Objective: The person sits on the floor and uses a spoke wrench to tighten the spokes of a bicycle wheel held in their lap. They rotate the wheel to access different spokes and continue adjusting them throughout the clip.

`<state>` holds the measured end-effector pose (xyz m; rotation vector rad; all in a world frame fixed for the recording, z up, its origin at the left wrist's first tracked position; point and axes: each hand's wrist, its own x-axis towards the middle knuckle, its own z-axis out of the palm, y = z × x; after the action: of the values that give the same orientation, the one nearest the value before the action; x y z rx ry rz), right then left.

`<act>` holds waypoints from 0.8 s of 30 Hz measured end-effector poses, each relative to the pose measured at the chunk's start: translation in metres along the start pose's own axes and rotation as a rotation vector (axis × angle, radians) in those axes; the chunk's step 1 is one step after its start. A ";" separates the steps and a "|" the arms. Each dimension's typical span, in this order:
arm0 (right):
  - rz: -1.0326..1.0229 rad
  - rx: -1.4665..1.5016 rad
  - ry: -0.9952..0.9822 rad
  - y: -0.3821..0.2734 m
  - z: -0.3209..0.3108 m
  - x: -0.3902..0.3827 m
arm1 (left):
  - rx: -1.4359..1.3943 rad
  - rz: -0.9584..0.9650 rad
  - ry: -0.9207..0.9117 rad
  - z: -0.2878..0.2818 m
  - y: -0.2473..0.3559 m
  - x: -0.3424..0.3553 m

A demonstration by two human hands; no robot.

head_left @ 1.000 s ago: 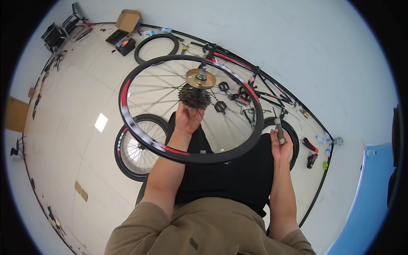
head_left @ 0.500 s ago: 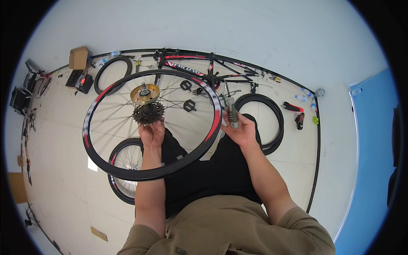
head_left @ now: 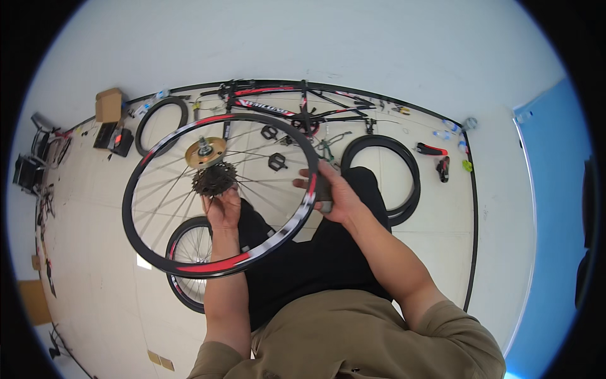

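Note:
A spoked bicycle wheel rim (head_left: 134, 234), black with red and white patches, is held up in front of me without a tyre. My left hand (head_left: 222, 208) is closed under its hub, fingers at the dark sprocket cluster (head_left: 216, 179). Above the sprockets sits a gold-coloured round cup (head_left: 216, 151) with a threaded axle (head_left: 202, 145) standing out of it. My right hand (head_left: 343, 197) closes around the rim's right side, fingers reaching over to the inside. Between that palm and the rim shows the grey handle of a screwdriver (head_left: 324, 194); its shaft is hidden.
A black and red bicycle frame (head_left: 265, 107) lies by the wall, with pedals (head_left: 277, 162) nearer me. Tyres (head_left: 413, 174) lie at right, another tyre (head_left: 142, 126) at far left. A second wheel (head_left: 178, 285) is below the held one. An open cardboard box (head_left: 108, 106) stands far left.
My right hand has moved left from beside the wheel onto its rim, closing with the screwdriver still in it. The rim has turned clockwise, its coloured patches shifting. My left hand stays at the hub.

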<state>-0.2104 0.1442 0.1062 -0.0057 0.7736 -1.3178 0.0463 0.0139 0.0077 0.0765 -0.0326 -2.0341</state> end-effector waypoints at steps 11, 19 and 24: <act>-0.075 -0.043 -0.072 -0.012 0.020 -0.001 | -0.062 -0.080 -0.086 -0.002 0.001 0.000; -0.347 -0.190 -0.075 -0.039 0.100 -0.010 | 0.187 -0.175 -0.058 0.032 -0.024 -0.003; -0.418 -0.326 0.034 -0.070 0.147 0.038 | 0.468 -0.185 0.232 0.014 -0.025 0.000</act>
<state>-0.1947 0.0303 0.2275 -0.4253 1.0475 -1.5714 0.0227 0.0254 0.0205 0.6282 -0.3662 -2.1515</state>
